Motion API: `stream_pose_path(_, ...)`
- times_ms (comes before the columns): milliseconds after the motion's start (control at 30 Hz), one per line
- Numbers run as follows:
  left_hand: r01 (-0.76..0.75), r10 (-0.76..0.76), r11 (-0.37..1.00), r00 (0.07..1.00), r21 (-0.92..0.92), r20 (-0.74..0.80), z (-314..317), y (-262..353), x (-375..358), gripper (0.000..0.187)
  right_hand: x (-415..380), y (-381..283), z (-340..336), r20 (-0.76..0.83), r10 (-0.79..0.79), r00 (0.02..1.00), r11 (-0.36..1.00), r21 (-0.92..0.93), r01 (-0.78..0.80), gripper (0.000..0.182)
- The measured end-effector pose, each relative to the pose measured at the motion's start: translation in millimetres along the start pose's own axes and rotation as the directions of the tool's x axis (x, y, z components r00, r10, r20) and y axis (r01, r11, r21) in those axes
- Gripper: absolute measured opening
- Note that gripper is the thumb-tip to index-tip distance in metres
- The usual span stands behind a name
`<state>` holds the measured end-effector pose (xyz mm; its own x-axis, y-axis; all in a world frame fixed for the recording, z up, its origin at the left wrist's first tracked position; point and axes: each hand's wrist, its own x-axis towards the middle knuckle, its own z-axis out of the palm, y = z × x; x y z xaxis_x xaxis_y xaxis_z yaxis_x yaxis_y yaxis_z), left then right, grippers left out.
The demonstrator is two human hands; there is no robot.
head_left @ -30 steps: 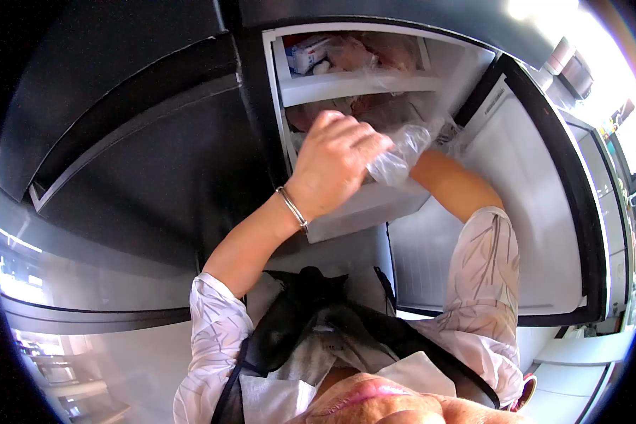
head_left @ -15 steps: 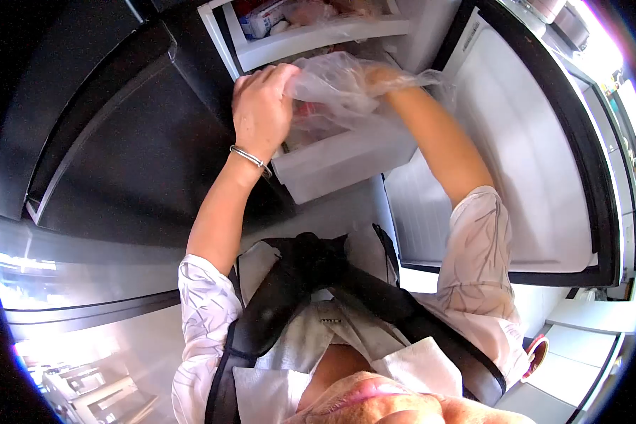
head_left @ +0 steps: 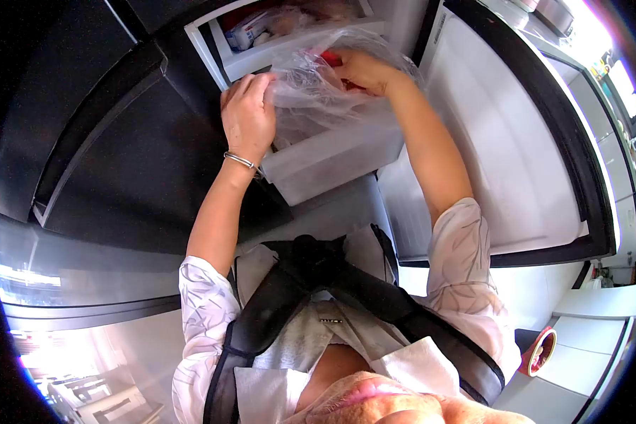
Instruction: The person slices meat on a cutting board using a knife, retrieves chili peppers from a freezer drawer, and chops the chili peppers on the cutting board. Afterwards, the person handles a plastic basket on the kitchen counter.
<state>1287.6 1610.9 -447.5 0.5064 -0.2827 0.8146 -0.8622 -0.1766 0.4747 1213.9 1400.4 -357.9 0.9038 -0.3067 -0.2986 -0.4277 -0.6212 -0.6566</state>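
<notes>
A clear plastic bag (head_left: pixel 300 88) is spread over the pulled-out lower freezer drawer (head_left: pixel 332 166). My left hand (head_left: pixel 251 113) grips the bag's left edge, fingers curled over it beside the drawer's left side. Reaching in from the right, my right hand (head_left: pixel 366 72) is at the bag's opening, partly behind its film. Its fingers are closed around a red item (head_left: pixel 331 59), whose kind I cannot make out. More red shows below that hand, blurred by the plastic.
Above is another freezer drawer (head_left: pixel 300 39) with wrapped food packs (head_left: pixel 251 30). The open freezer door (head_left: pixel 502 155) stands at my right, and a dark fridge panel (head_left: pixel 113 148) at my left. A red-rimmed round container (head_left: pixel 540 351) is at lower right.
My right hand has moved left and up, and the red item now shows at its fingers. The bag is bunched closer to the left hand, which still holds its edge.
</notes>
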Motion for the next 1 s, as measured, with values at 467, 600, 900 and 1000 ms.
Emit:
stream_pose_path(467, 0.244, -0.244, 0.97, 0.969, -0.019, 0.029, 17.4, 35.1, -7.8, 0.02, -26.3, 8.5, -31.8, -0.035, -0.153, 0.988, 0.623, -0.779, 0.069, 0.057)
stream_pose_path(600, 0.257, -0.256, 0.966, 0.964, -0.01, 0.071, -6.9, 16.2, -3.5, 0.022, -37.9, -31.9, -29.3, 0.029, -0.067, 0.997, 0.774, -0.629, 0.071, 0.056)
stream_pose_path(900, 0.351, -0.332, 0.925, 0.933, -0.142, 0.141, 18.0, -1.4, 2.2, 0.023, -6.7, -5.5, -38.6, -0.025, -0.154, 0.988, 0.617, -0.783, 0.076, 0.053)
stream_pose_path(1000, 0.325, -0.31, 0.931, 0.945, -0.168, 0.106, 28.9, -4.3, -7.0, 0.029, -2.7, -2.6, -30.3, -0.005, -0.073, 0.997, 0.597, -0.801, 0.04, 0.048)
